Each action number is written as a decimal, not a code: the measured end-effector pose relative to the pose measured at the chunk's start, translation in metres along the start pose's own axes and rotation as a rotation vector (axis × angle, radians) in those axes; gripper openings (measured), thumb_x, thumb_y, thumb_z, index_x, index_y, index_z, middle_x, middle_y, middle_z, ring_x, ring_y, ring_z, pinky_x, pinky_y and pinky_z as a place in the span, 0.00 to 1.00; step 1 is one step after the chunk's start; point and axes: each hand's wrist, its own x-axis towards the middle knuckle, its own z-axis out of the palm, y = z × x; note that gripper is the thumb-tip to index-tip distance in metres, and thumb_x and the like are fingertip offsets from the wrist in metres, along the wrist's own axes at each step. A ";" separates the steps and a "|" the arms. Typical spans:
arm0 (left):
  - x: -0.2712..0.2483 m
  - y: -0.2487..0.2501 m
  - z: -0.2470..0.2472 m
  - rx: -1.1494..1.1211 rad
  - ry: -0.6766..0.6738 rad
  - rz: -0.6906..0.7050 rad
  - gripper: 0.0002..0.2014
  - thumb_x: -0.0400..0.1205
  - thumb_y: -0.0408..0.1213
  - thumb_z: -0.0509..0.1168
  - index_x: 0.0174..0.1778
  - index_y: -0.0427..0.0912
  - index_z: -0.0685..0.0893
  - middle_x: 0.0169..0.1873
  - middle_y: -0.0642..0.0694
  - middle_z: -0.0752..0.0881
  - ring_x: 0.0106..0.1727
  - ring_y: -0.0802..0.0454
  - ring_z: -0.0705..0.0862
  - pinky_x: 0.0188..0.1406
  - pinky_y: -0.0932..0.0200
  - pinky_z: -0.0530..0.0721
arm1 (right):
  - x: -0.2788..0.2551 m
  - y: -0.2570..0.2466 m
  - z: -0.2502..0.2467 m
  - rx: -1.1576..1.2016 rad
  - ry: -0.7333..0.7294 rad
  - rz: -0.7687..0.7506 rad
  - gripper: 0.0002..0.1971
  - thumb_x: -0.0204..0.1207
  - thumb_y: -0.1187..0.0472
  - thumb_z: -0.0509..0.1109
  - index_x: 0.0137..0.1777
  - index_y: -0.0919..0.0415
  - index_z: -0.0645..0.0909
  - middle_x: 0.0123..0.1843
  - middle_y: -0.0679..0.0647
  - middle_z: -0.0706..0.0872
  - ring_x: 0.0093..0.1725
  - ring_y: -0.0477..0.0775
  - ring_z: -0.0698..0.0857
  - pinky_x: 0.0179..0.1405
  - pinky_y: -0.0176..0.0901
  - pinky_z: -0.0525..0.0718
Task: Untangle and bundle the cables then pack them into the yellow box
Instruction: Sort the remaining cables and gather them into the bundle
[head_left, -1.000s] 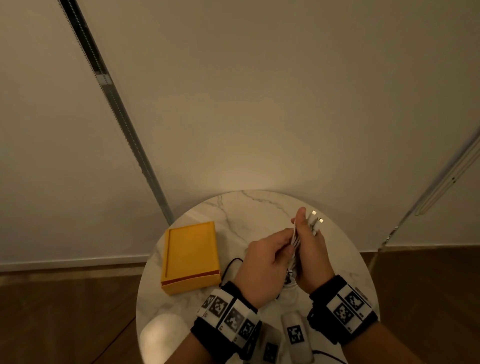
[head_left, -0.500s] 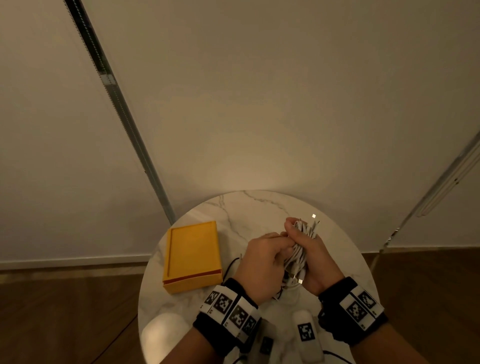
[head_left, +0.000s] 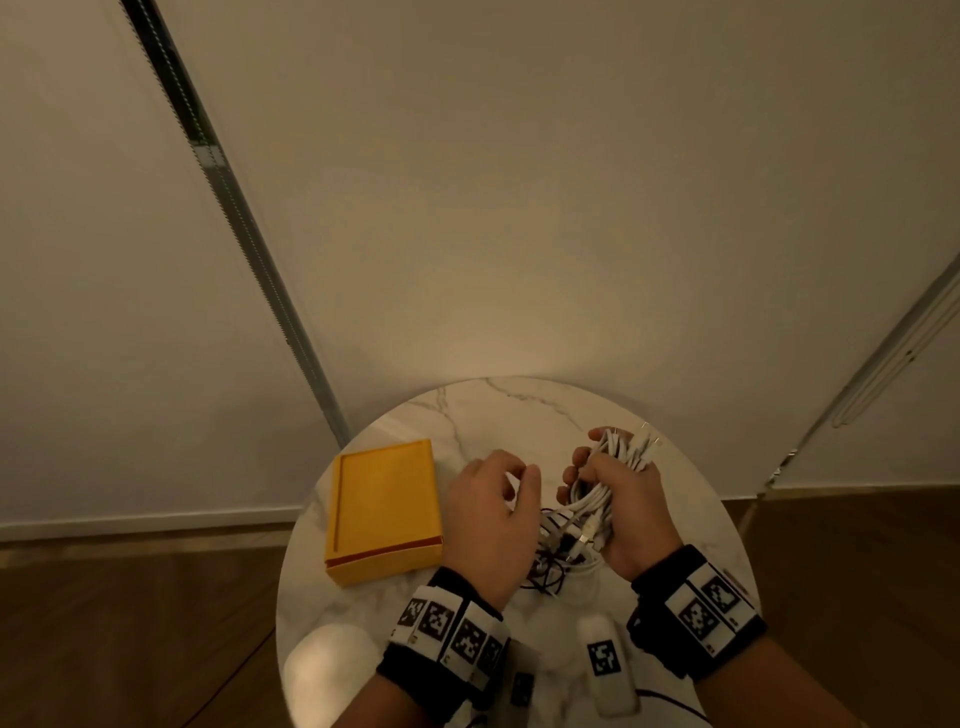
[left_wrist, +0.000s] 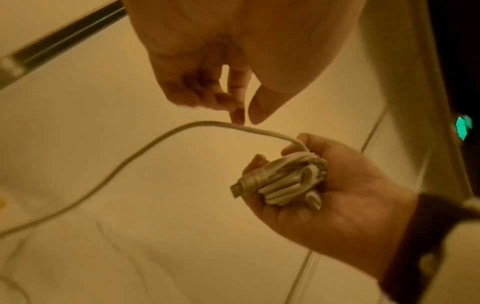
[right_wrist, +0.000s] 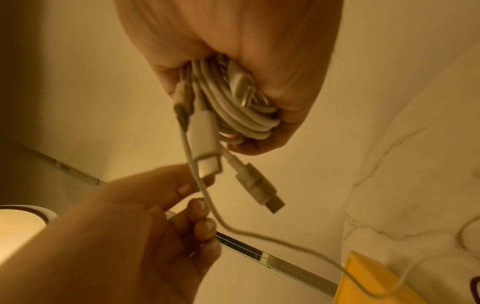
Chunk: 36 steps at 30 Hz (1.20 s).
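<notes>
The closed yellow box (head_left: 384, 512) lies flat on the left of the round marble table (head_left: 519, 410); its corner shows in the right wrist view (right_wrist: 369, 281). My right hand (head_left: 587, 467) grips a coiled bundle of white cables (head_left: 605, 486) above the table, with plugs sticking out at both ends (right_wrist: 262, 191). One loose white strand (left_wrist: 130, 164) leaves the bundle (left_wrist: 291, 181). My left hand (head_left: 519, 480), just left of the right, pinches that strand at thumb and forefinger tips (left_wrist: 245, 121). Thin dark cables (head_left: 550, 569) lie tangled on the table under both hands.
Two white tagged devices (head_left: 605, 660) sit at the table's near edge between my wrists. A wall rises close behind the table, with a dark vertical track (head_left: 234, 208) at the left. Wooden floor (head_left: 130, 623) surrounds the table.
My hands were pressed together on the bundle. The left hand has let go of it and moved left, drawing out one strand. The right hand keeps the bundle, now turned more open toward me.
</notes>
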 end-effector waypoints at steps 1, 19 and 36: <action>-0.001 0.000 -0.001 0.065 0.004 0.034 0.12 0.85 0.53 0.63 0.41 0.51 0.85 0.26 0.56 0.76 0.32 0.60 0.75 0.32 0.60 0.70 | -0.001 0.001 0.001 -0.010 0.001 -0.021 0.18 0.75 0.82 0.58 0.56 0.62 0.76 0.38 0.59 0.80 0.35 0.57 0.81 0.35 0.51 0.84; -0.004 -0.005 0.003 -0.357 -0.402 -0.130 0.43 0.76 0.67 0.65 0.85 0.61 0.56 0.82 0.66 0.61 0.82 0.72 0.59 0.79 0.61 0.64 | -0.001 -0.006 0.000 0.031 -0.139 0.240 0.20 0.61 0.68 0.69 0.56 0.63 0.80 0.42 0.62 0.83 0.37 0.59 0.84 0.35 0.50 0.83; 0.008 -0.029 -0.016 -0.486 -0.603 -0.119 0.36 0.74 0.43 0.67 0.80 0.67 0.69 0.78 0.52 0.74 0.75 0.44 0.77 0.71 0.32 0.79 | -0.016 0.002 0.009 -0.093 -0.314 0.402 0.21 0.69 0.72 0.66 0.62 0.83 0.80 0.47 0.72 0.88 0.37 0.64 0.89 0.35 0.49 0.89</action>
